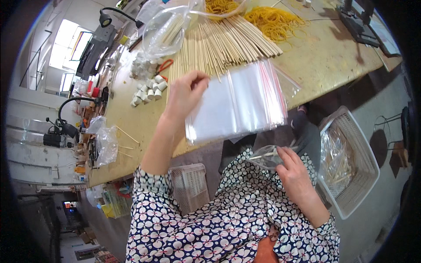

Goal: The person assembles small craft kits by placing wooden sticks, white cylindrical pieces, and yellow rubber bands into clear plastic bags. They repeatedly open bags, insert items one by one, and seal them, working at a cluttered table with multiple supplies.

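My left hand [186,95] hangs over the near ends of a spread of thin wooden sticks [228,44], its fingers curled together. Whether anything sits in that pinch is hidden. Beside it a stack of clear zip-lock bags [237,103] with red strips lies at the table's near edge. Low over my lap, my right hand [294,174] grips a small clear plastic bag [264,158], which has pale stick-like pieces inside. Left of the sticks are several small white cylinders [151,90] and red-handled scissors [165,65].
Yellow rubber bands [274,23] are heaped behind the sticks, near a large clear plastic bag [164,37]. To my right stands a white basket [370,175] of filled bags. Another crate [190,186] is under the table [326,65]. A black stand [357,26] occupies the far right.
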Tool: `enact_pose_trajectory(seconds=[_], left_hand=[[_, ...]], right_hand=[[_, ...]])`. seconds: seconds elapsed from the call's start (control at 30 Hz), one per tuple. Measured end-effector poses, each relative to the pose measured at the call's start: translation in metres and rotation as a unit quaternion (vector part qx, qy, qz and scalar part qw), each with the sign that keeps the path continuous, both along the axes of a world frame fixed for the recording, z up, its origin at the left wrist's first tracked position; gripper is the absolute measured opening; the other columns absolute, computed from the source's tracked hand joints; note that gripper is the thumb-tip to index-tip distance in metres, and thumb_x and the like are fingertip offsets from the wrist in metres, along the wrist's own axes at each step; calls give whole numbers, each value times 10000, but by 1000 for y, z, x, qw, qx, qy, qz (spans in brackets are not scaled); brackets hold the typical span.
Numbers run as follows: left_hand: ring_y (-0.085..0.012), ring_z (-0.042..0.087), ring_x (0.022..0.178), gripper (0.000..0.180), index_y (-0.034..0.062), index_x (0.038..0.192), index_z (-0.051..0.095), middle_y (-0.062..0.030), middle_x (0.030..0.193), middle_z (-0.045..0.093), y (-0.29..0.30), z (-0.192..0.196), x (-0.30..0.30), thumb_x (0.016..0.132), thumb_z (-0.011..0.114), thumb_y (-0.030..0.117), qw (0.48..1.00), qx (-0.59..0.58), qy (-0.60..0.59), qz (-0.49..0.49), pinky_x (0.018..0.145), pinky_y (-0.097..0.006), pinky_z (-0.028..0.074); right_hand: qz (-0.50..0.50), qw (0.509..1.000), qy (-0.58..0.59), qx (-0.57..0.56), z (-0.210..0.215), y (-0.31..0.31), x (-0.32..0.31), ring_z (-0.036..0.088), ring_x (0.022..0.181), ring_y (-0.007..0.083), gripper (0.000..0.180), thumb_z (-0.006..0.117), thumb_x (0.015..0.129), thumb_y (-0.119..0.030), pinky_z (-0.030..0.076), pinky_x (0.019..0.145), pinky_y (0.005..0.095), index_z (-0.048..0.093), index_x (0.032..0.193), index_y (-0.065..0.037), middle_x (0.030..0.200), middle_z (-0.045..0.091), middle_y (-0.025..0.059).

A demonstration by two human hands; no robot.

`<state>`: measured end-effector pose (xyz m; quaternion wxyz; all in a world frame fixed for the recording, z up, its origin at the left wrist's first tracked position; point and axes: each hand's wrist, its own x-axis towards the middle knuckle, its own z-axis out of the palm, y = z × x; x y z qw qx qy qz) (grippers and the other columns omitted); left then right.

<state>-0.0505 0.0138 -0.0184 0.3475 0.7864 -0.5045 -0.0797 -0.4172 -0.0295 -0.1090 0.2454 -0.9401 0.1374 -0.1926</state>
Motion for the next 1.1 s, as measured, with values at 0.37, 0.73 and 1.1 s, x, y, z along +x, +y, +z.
enact_pose_trajectory(seconds=[0.37, 0.73, 1.1], left_hand=[[-408, 731, 961, 531, -43, 936, 764, -257, 934, 754, -161, -32, 140, 889, 646, 473, 934, 262, -190, 148, 896, -466, 549], [-130, 608, 509, 280, -41, 874, 699, -107, 713, 695, -148, -44, 172, 990, 663, 211, 930, 134, 308, 151, 447, -252, 492], [-70, 673, 731, 203, 40, 1109, 719, -8, 863, 708, -78, 18, 116, 976, 736, 192, 928, 28, 372, 11, 643, -179, 569]], right_hand=[[-30, 997, -8, 65, -24, -7, -18, 566, 1269, 419, 124, 628, 751, -32, 480, 1095, 494, 593, 834, 54, 1317, 606, 258], [-31, 997, -21, 73, -16, -12, -21, 579, 1256, 410, 131, 618, 756, -22, 480, 1095, 491, 598, 859, 57, 1280, 620, 264], [-58, 998, -13, 30, -6, 2, -17, 573, 1269, 399, 86, 621, 779, -19, 496, 1067, 461, 610, 850, 29, 1312, 620, 238]])
